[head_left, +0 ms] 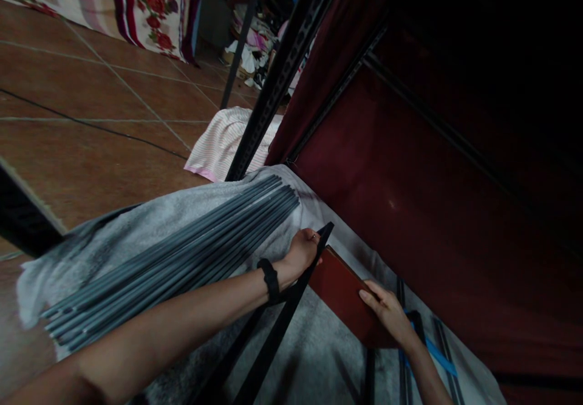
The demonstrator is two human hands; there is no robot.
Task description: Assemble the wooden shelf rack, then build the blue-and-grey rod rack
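Note:
My left hand (303,252), with a dark band on its wrist, is closed around a black flat bar (286,315) near its upper end. A fingertip shows on the far side of the bar, beside the corner of a reddish-brown rectangular board (348,296). My right hand (387,309) pinches the board's right edge, thumb on its face and the other fingers mostly hidden behind it. The board is tilted above a grey fuzzy blanket (314,344). Left of my left hand, a bundle of thin grey rods (182,259) lies on the same blanket.
A dark perforated post (277,65) rises beyond the rods, with a maroon cloth (410,198) hanging to its right. More dark bars and a blue strip (439,356) lie at lower right. A striped cloth (223,141) and a cable (91,122) are on the tiled floor.

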